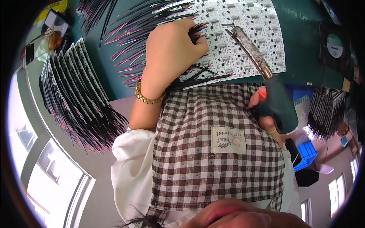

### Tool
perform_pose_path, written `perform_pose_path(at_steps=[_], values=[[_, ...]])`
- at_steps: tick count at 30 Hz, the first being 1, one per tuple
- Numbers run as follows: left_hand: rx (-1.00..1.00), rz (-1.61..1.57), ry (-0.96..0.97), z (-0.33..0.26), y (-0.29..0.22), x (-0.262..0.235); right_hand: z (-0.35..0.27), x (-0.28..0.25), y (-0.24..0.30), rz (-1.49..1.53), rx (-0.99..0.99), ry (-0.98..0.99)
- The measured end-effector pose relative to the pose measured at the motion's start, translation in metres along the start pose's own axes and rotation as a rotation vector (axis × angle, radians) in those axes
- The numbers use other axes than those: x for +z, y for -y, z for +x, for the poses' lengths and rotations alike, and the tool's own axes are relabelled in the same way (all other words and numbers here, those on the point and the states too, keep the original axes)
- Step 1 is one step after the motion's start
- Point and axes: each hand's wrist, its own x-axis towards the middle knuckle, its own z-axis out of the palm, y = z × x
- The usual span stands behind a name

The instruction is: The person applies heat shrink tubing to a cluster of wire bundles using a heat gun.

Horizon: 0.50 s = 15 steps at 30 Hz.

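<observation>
My left hand (171,47) is closed on a small bunch of black wires (197,29) with thin coloured ends, above a white circuit board panel (260,32). The panel carries rows of small repeated circuits. More black wires with bared red, white and blue ends (131,38) fan out left of this hand, and a few loose ones (207,79) lie along the panel's near edge. In my right hand (268,123) is a soldering iron (280,100) with a thick dark grip. Its crusted metal tip points up and left over the panel, apart from the wires. My right palm is mostly hidden.
Several upright board strips with hanging wires (72,87) stand at the left edge of the green work surface (300,34). A similar wired stack (327,110) is at the right, near a dark reel with a green label (335,46) and a blue crate (305,155).
</observation>
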Motion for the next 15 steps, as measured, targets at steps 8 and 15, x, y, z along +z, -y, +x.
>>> perform_pose_path(at_steps=[8,15], values=[[-0.026,-0.005,0.017,0.002,-0.004,0.001,-0.003,-0.011,0.005,-0.041,0.149,0.094],[-0.031,0.033,-0.015,0.003,-0.007,0.003,0.000,-0.002,0.024,0.116,0.283,-0.003]])
